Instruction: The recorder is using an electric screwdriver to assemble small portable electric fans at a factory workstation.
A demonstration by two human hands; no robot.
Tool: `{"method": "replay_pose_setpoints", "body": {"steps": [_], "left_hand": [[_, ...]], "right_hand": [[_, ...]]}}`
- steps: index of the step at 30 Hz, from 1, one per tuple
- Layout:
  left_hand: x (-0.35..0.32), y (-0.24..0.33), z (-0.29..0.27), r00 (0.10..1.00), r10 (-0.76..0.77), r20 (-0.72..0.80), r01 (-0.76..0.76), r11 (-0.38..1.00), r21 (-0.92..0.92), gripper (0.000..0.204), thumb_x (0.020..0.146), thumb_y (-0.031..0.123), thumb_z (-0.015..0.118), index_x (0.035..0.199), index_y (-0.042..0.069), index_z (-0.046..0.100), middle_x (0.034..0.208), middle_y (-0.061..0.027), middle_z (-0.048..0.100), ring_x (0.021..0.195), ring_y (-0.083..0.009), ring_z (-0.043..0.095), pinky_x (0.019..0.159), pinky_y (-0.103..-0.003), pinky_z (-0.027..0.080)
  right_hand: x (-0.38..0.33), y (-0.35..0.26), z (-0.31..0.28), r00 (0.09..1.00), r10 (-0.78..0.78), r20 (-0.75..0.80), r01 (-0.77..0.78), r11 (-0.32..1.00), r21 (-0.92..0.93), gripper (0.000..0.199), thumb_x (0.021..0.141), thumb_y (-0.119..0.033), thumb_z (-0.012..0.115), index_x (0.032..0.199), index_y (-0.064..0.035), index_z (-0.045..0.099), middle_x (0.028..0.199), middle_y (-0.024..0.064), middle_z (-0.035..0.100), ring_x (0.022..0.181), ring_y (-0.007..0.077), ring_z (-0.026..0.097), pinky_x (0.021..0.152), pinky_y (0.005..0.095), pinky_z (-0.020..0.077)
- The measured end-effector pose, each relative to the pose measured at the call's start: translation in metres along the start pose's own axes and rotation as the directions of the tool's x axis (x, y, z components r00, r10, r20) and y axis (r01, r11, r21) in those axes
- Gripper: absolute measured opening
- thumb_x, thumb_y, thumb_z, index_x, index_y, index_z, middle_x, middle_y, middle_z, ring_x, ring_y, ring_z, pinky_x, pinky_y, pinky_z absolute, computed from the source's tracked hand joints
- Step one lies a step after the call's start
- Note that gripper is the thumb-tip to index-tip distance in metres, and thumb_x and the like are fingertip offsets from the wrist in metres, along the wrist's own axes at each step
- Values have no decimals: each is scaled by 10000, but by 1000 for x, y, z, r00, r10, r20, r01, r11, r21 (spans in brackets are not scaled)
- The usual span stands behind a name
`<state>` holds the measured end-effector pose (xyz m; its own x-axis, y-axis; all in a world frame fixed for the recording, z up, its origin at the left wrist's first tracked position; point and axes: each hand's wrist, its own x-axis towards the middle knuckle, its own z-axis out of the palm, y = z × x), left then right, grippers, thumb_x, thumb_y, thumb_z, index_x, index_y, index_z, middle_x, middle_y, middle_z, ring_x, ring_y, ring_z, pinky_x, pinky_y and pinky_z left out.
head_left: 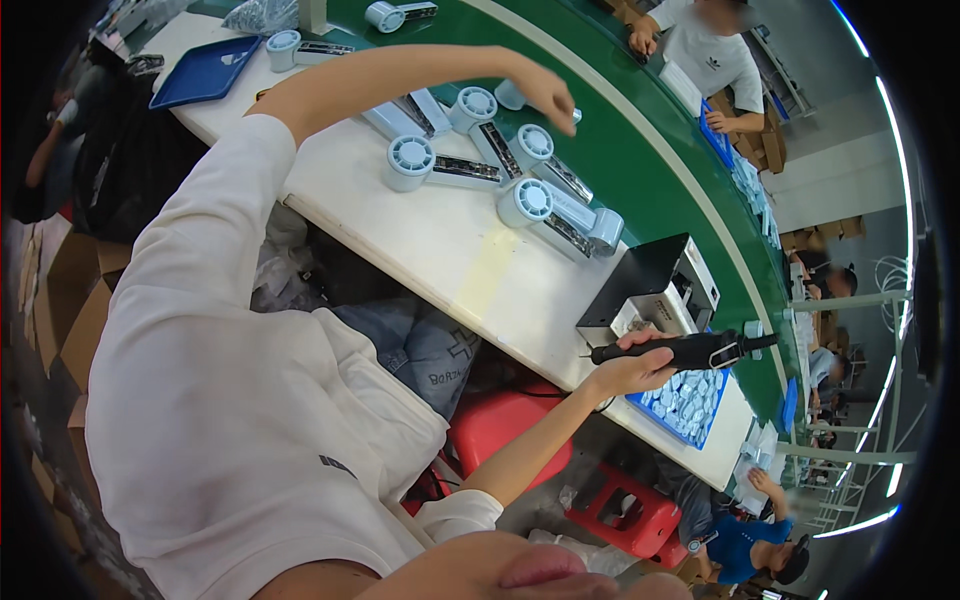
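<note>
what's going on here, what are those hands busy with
A person's right hand grips a black screwdriver-like tool near a black box on the white table. Their left hand is stretched out near light-blue fans, several with open handles; whether it holds anything is unclear.

I can't make out whether the left hand [545, 95], near the top centre, touches the pale blue fan [509, 95] it partly covers. Right of centre, the black power tool [690, 352] hides part of the right hand [640, 370]; beneath, the pale pieces [685, 400] are too small to tell. Upper right, a co-worker's [712, 60] head is blurred, cut by the top edge, as is the plastic bag [262, 15], upper left.
</note>
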<state>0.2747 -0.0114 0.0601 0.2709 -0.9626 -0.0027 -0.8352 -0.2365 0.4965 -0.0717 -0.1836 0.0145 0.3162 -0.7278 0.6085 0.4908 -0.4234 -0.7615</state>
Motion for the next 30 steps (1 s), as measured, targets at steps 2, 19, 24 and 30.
{"method": "replay_pose_setpoints", "body": {"steps": [2,19,24,30], "left_hand": [[-12,-50,-29,948,-113,-297,137,989,62,499,832,490,537,939,13,632,838,-81,658,748,-184,610,670,-315,472],[-241,-230,-69,175,-648,-741,502,707,-499,710,623,259,766,1229,10,492,1042,-138,616,886,-218,616,719,-330,515],[-163,-164,-67,527,-504,-685,-640,296,-710,230,835,174,602,1007,28,560,918,-96,619,838,-200,614,776,-342,513],[-131,-19,-85,569,-231,-789,-704,358,-613,361,863,231,552,1150,18,501,992,-116,608,931,-202,594,846,-337,484]], "right_hand": [[-1,-5,6,1000,2,5,-2,1000,7,506,876,-470,493,960,27,448,597,48,441,443,104,408,396,198,315],[-9,5,39,998,-43,37,42,998,47,392,908,-363,486,887,25,444,621,73,465,463,110,424,399,205,340],[-2,6,12,1000,2,-7,-2,999,33,462,866,-447,539,915,2,442,619,45,458,481,92,424,407,194,331],[3,10,5,999,-11,-38,10,1000,-25,402,936,-390,409,911,9,457,627,68,454,457,114,407,405,222,344]]}}
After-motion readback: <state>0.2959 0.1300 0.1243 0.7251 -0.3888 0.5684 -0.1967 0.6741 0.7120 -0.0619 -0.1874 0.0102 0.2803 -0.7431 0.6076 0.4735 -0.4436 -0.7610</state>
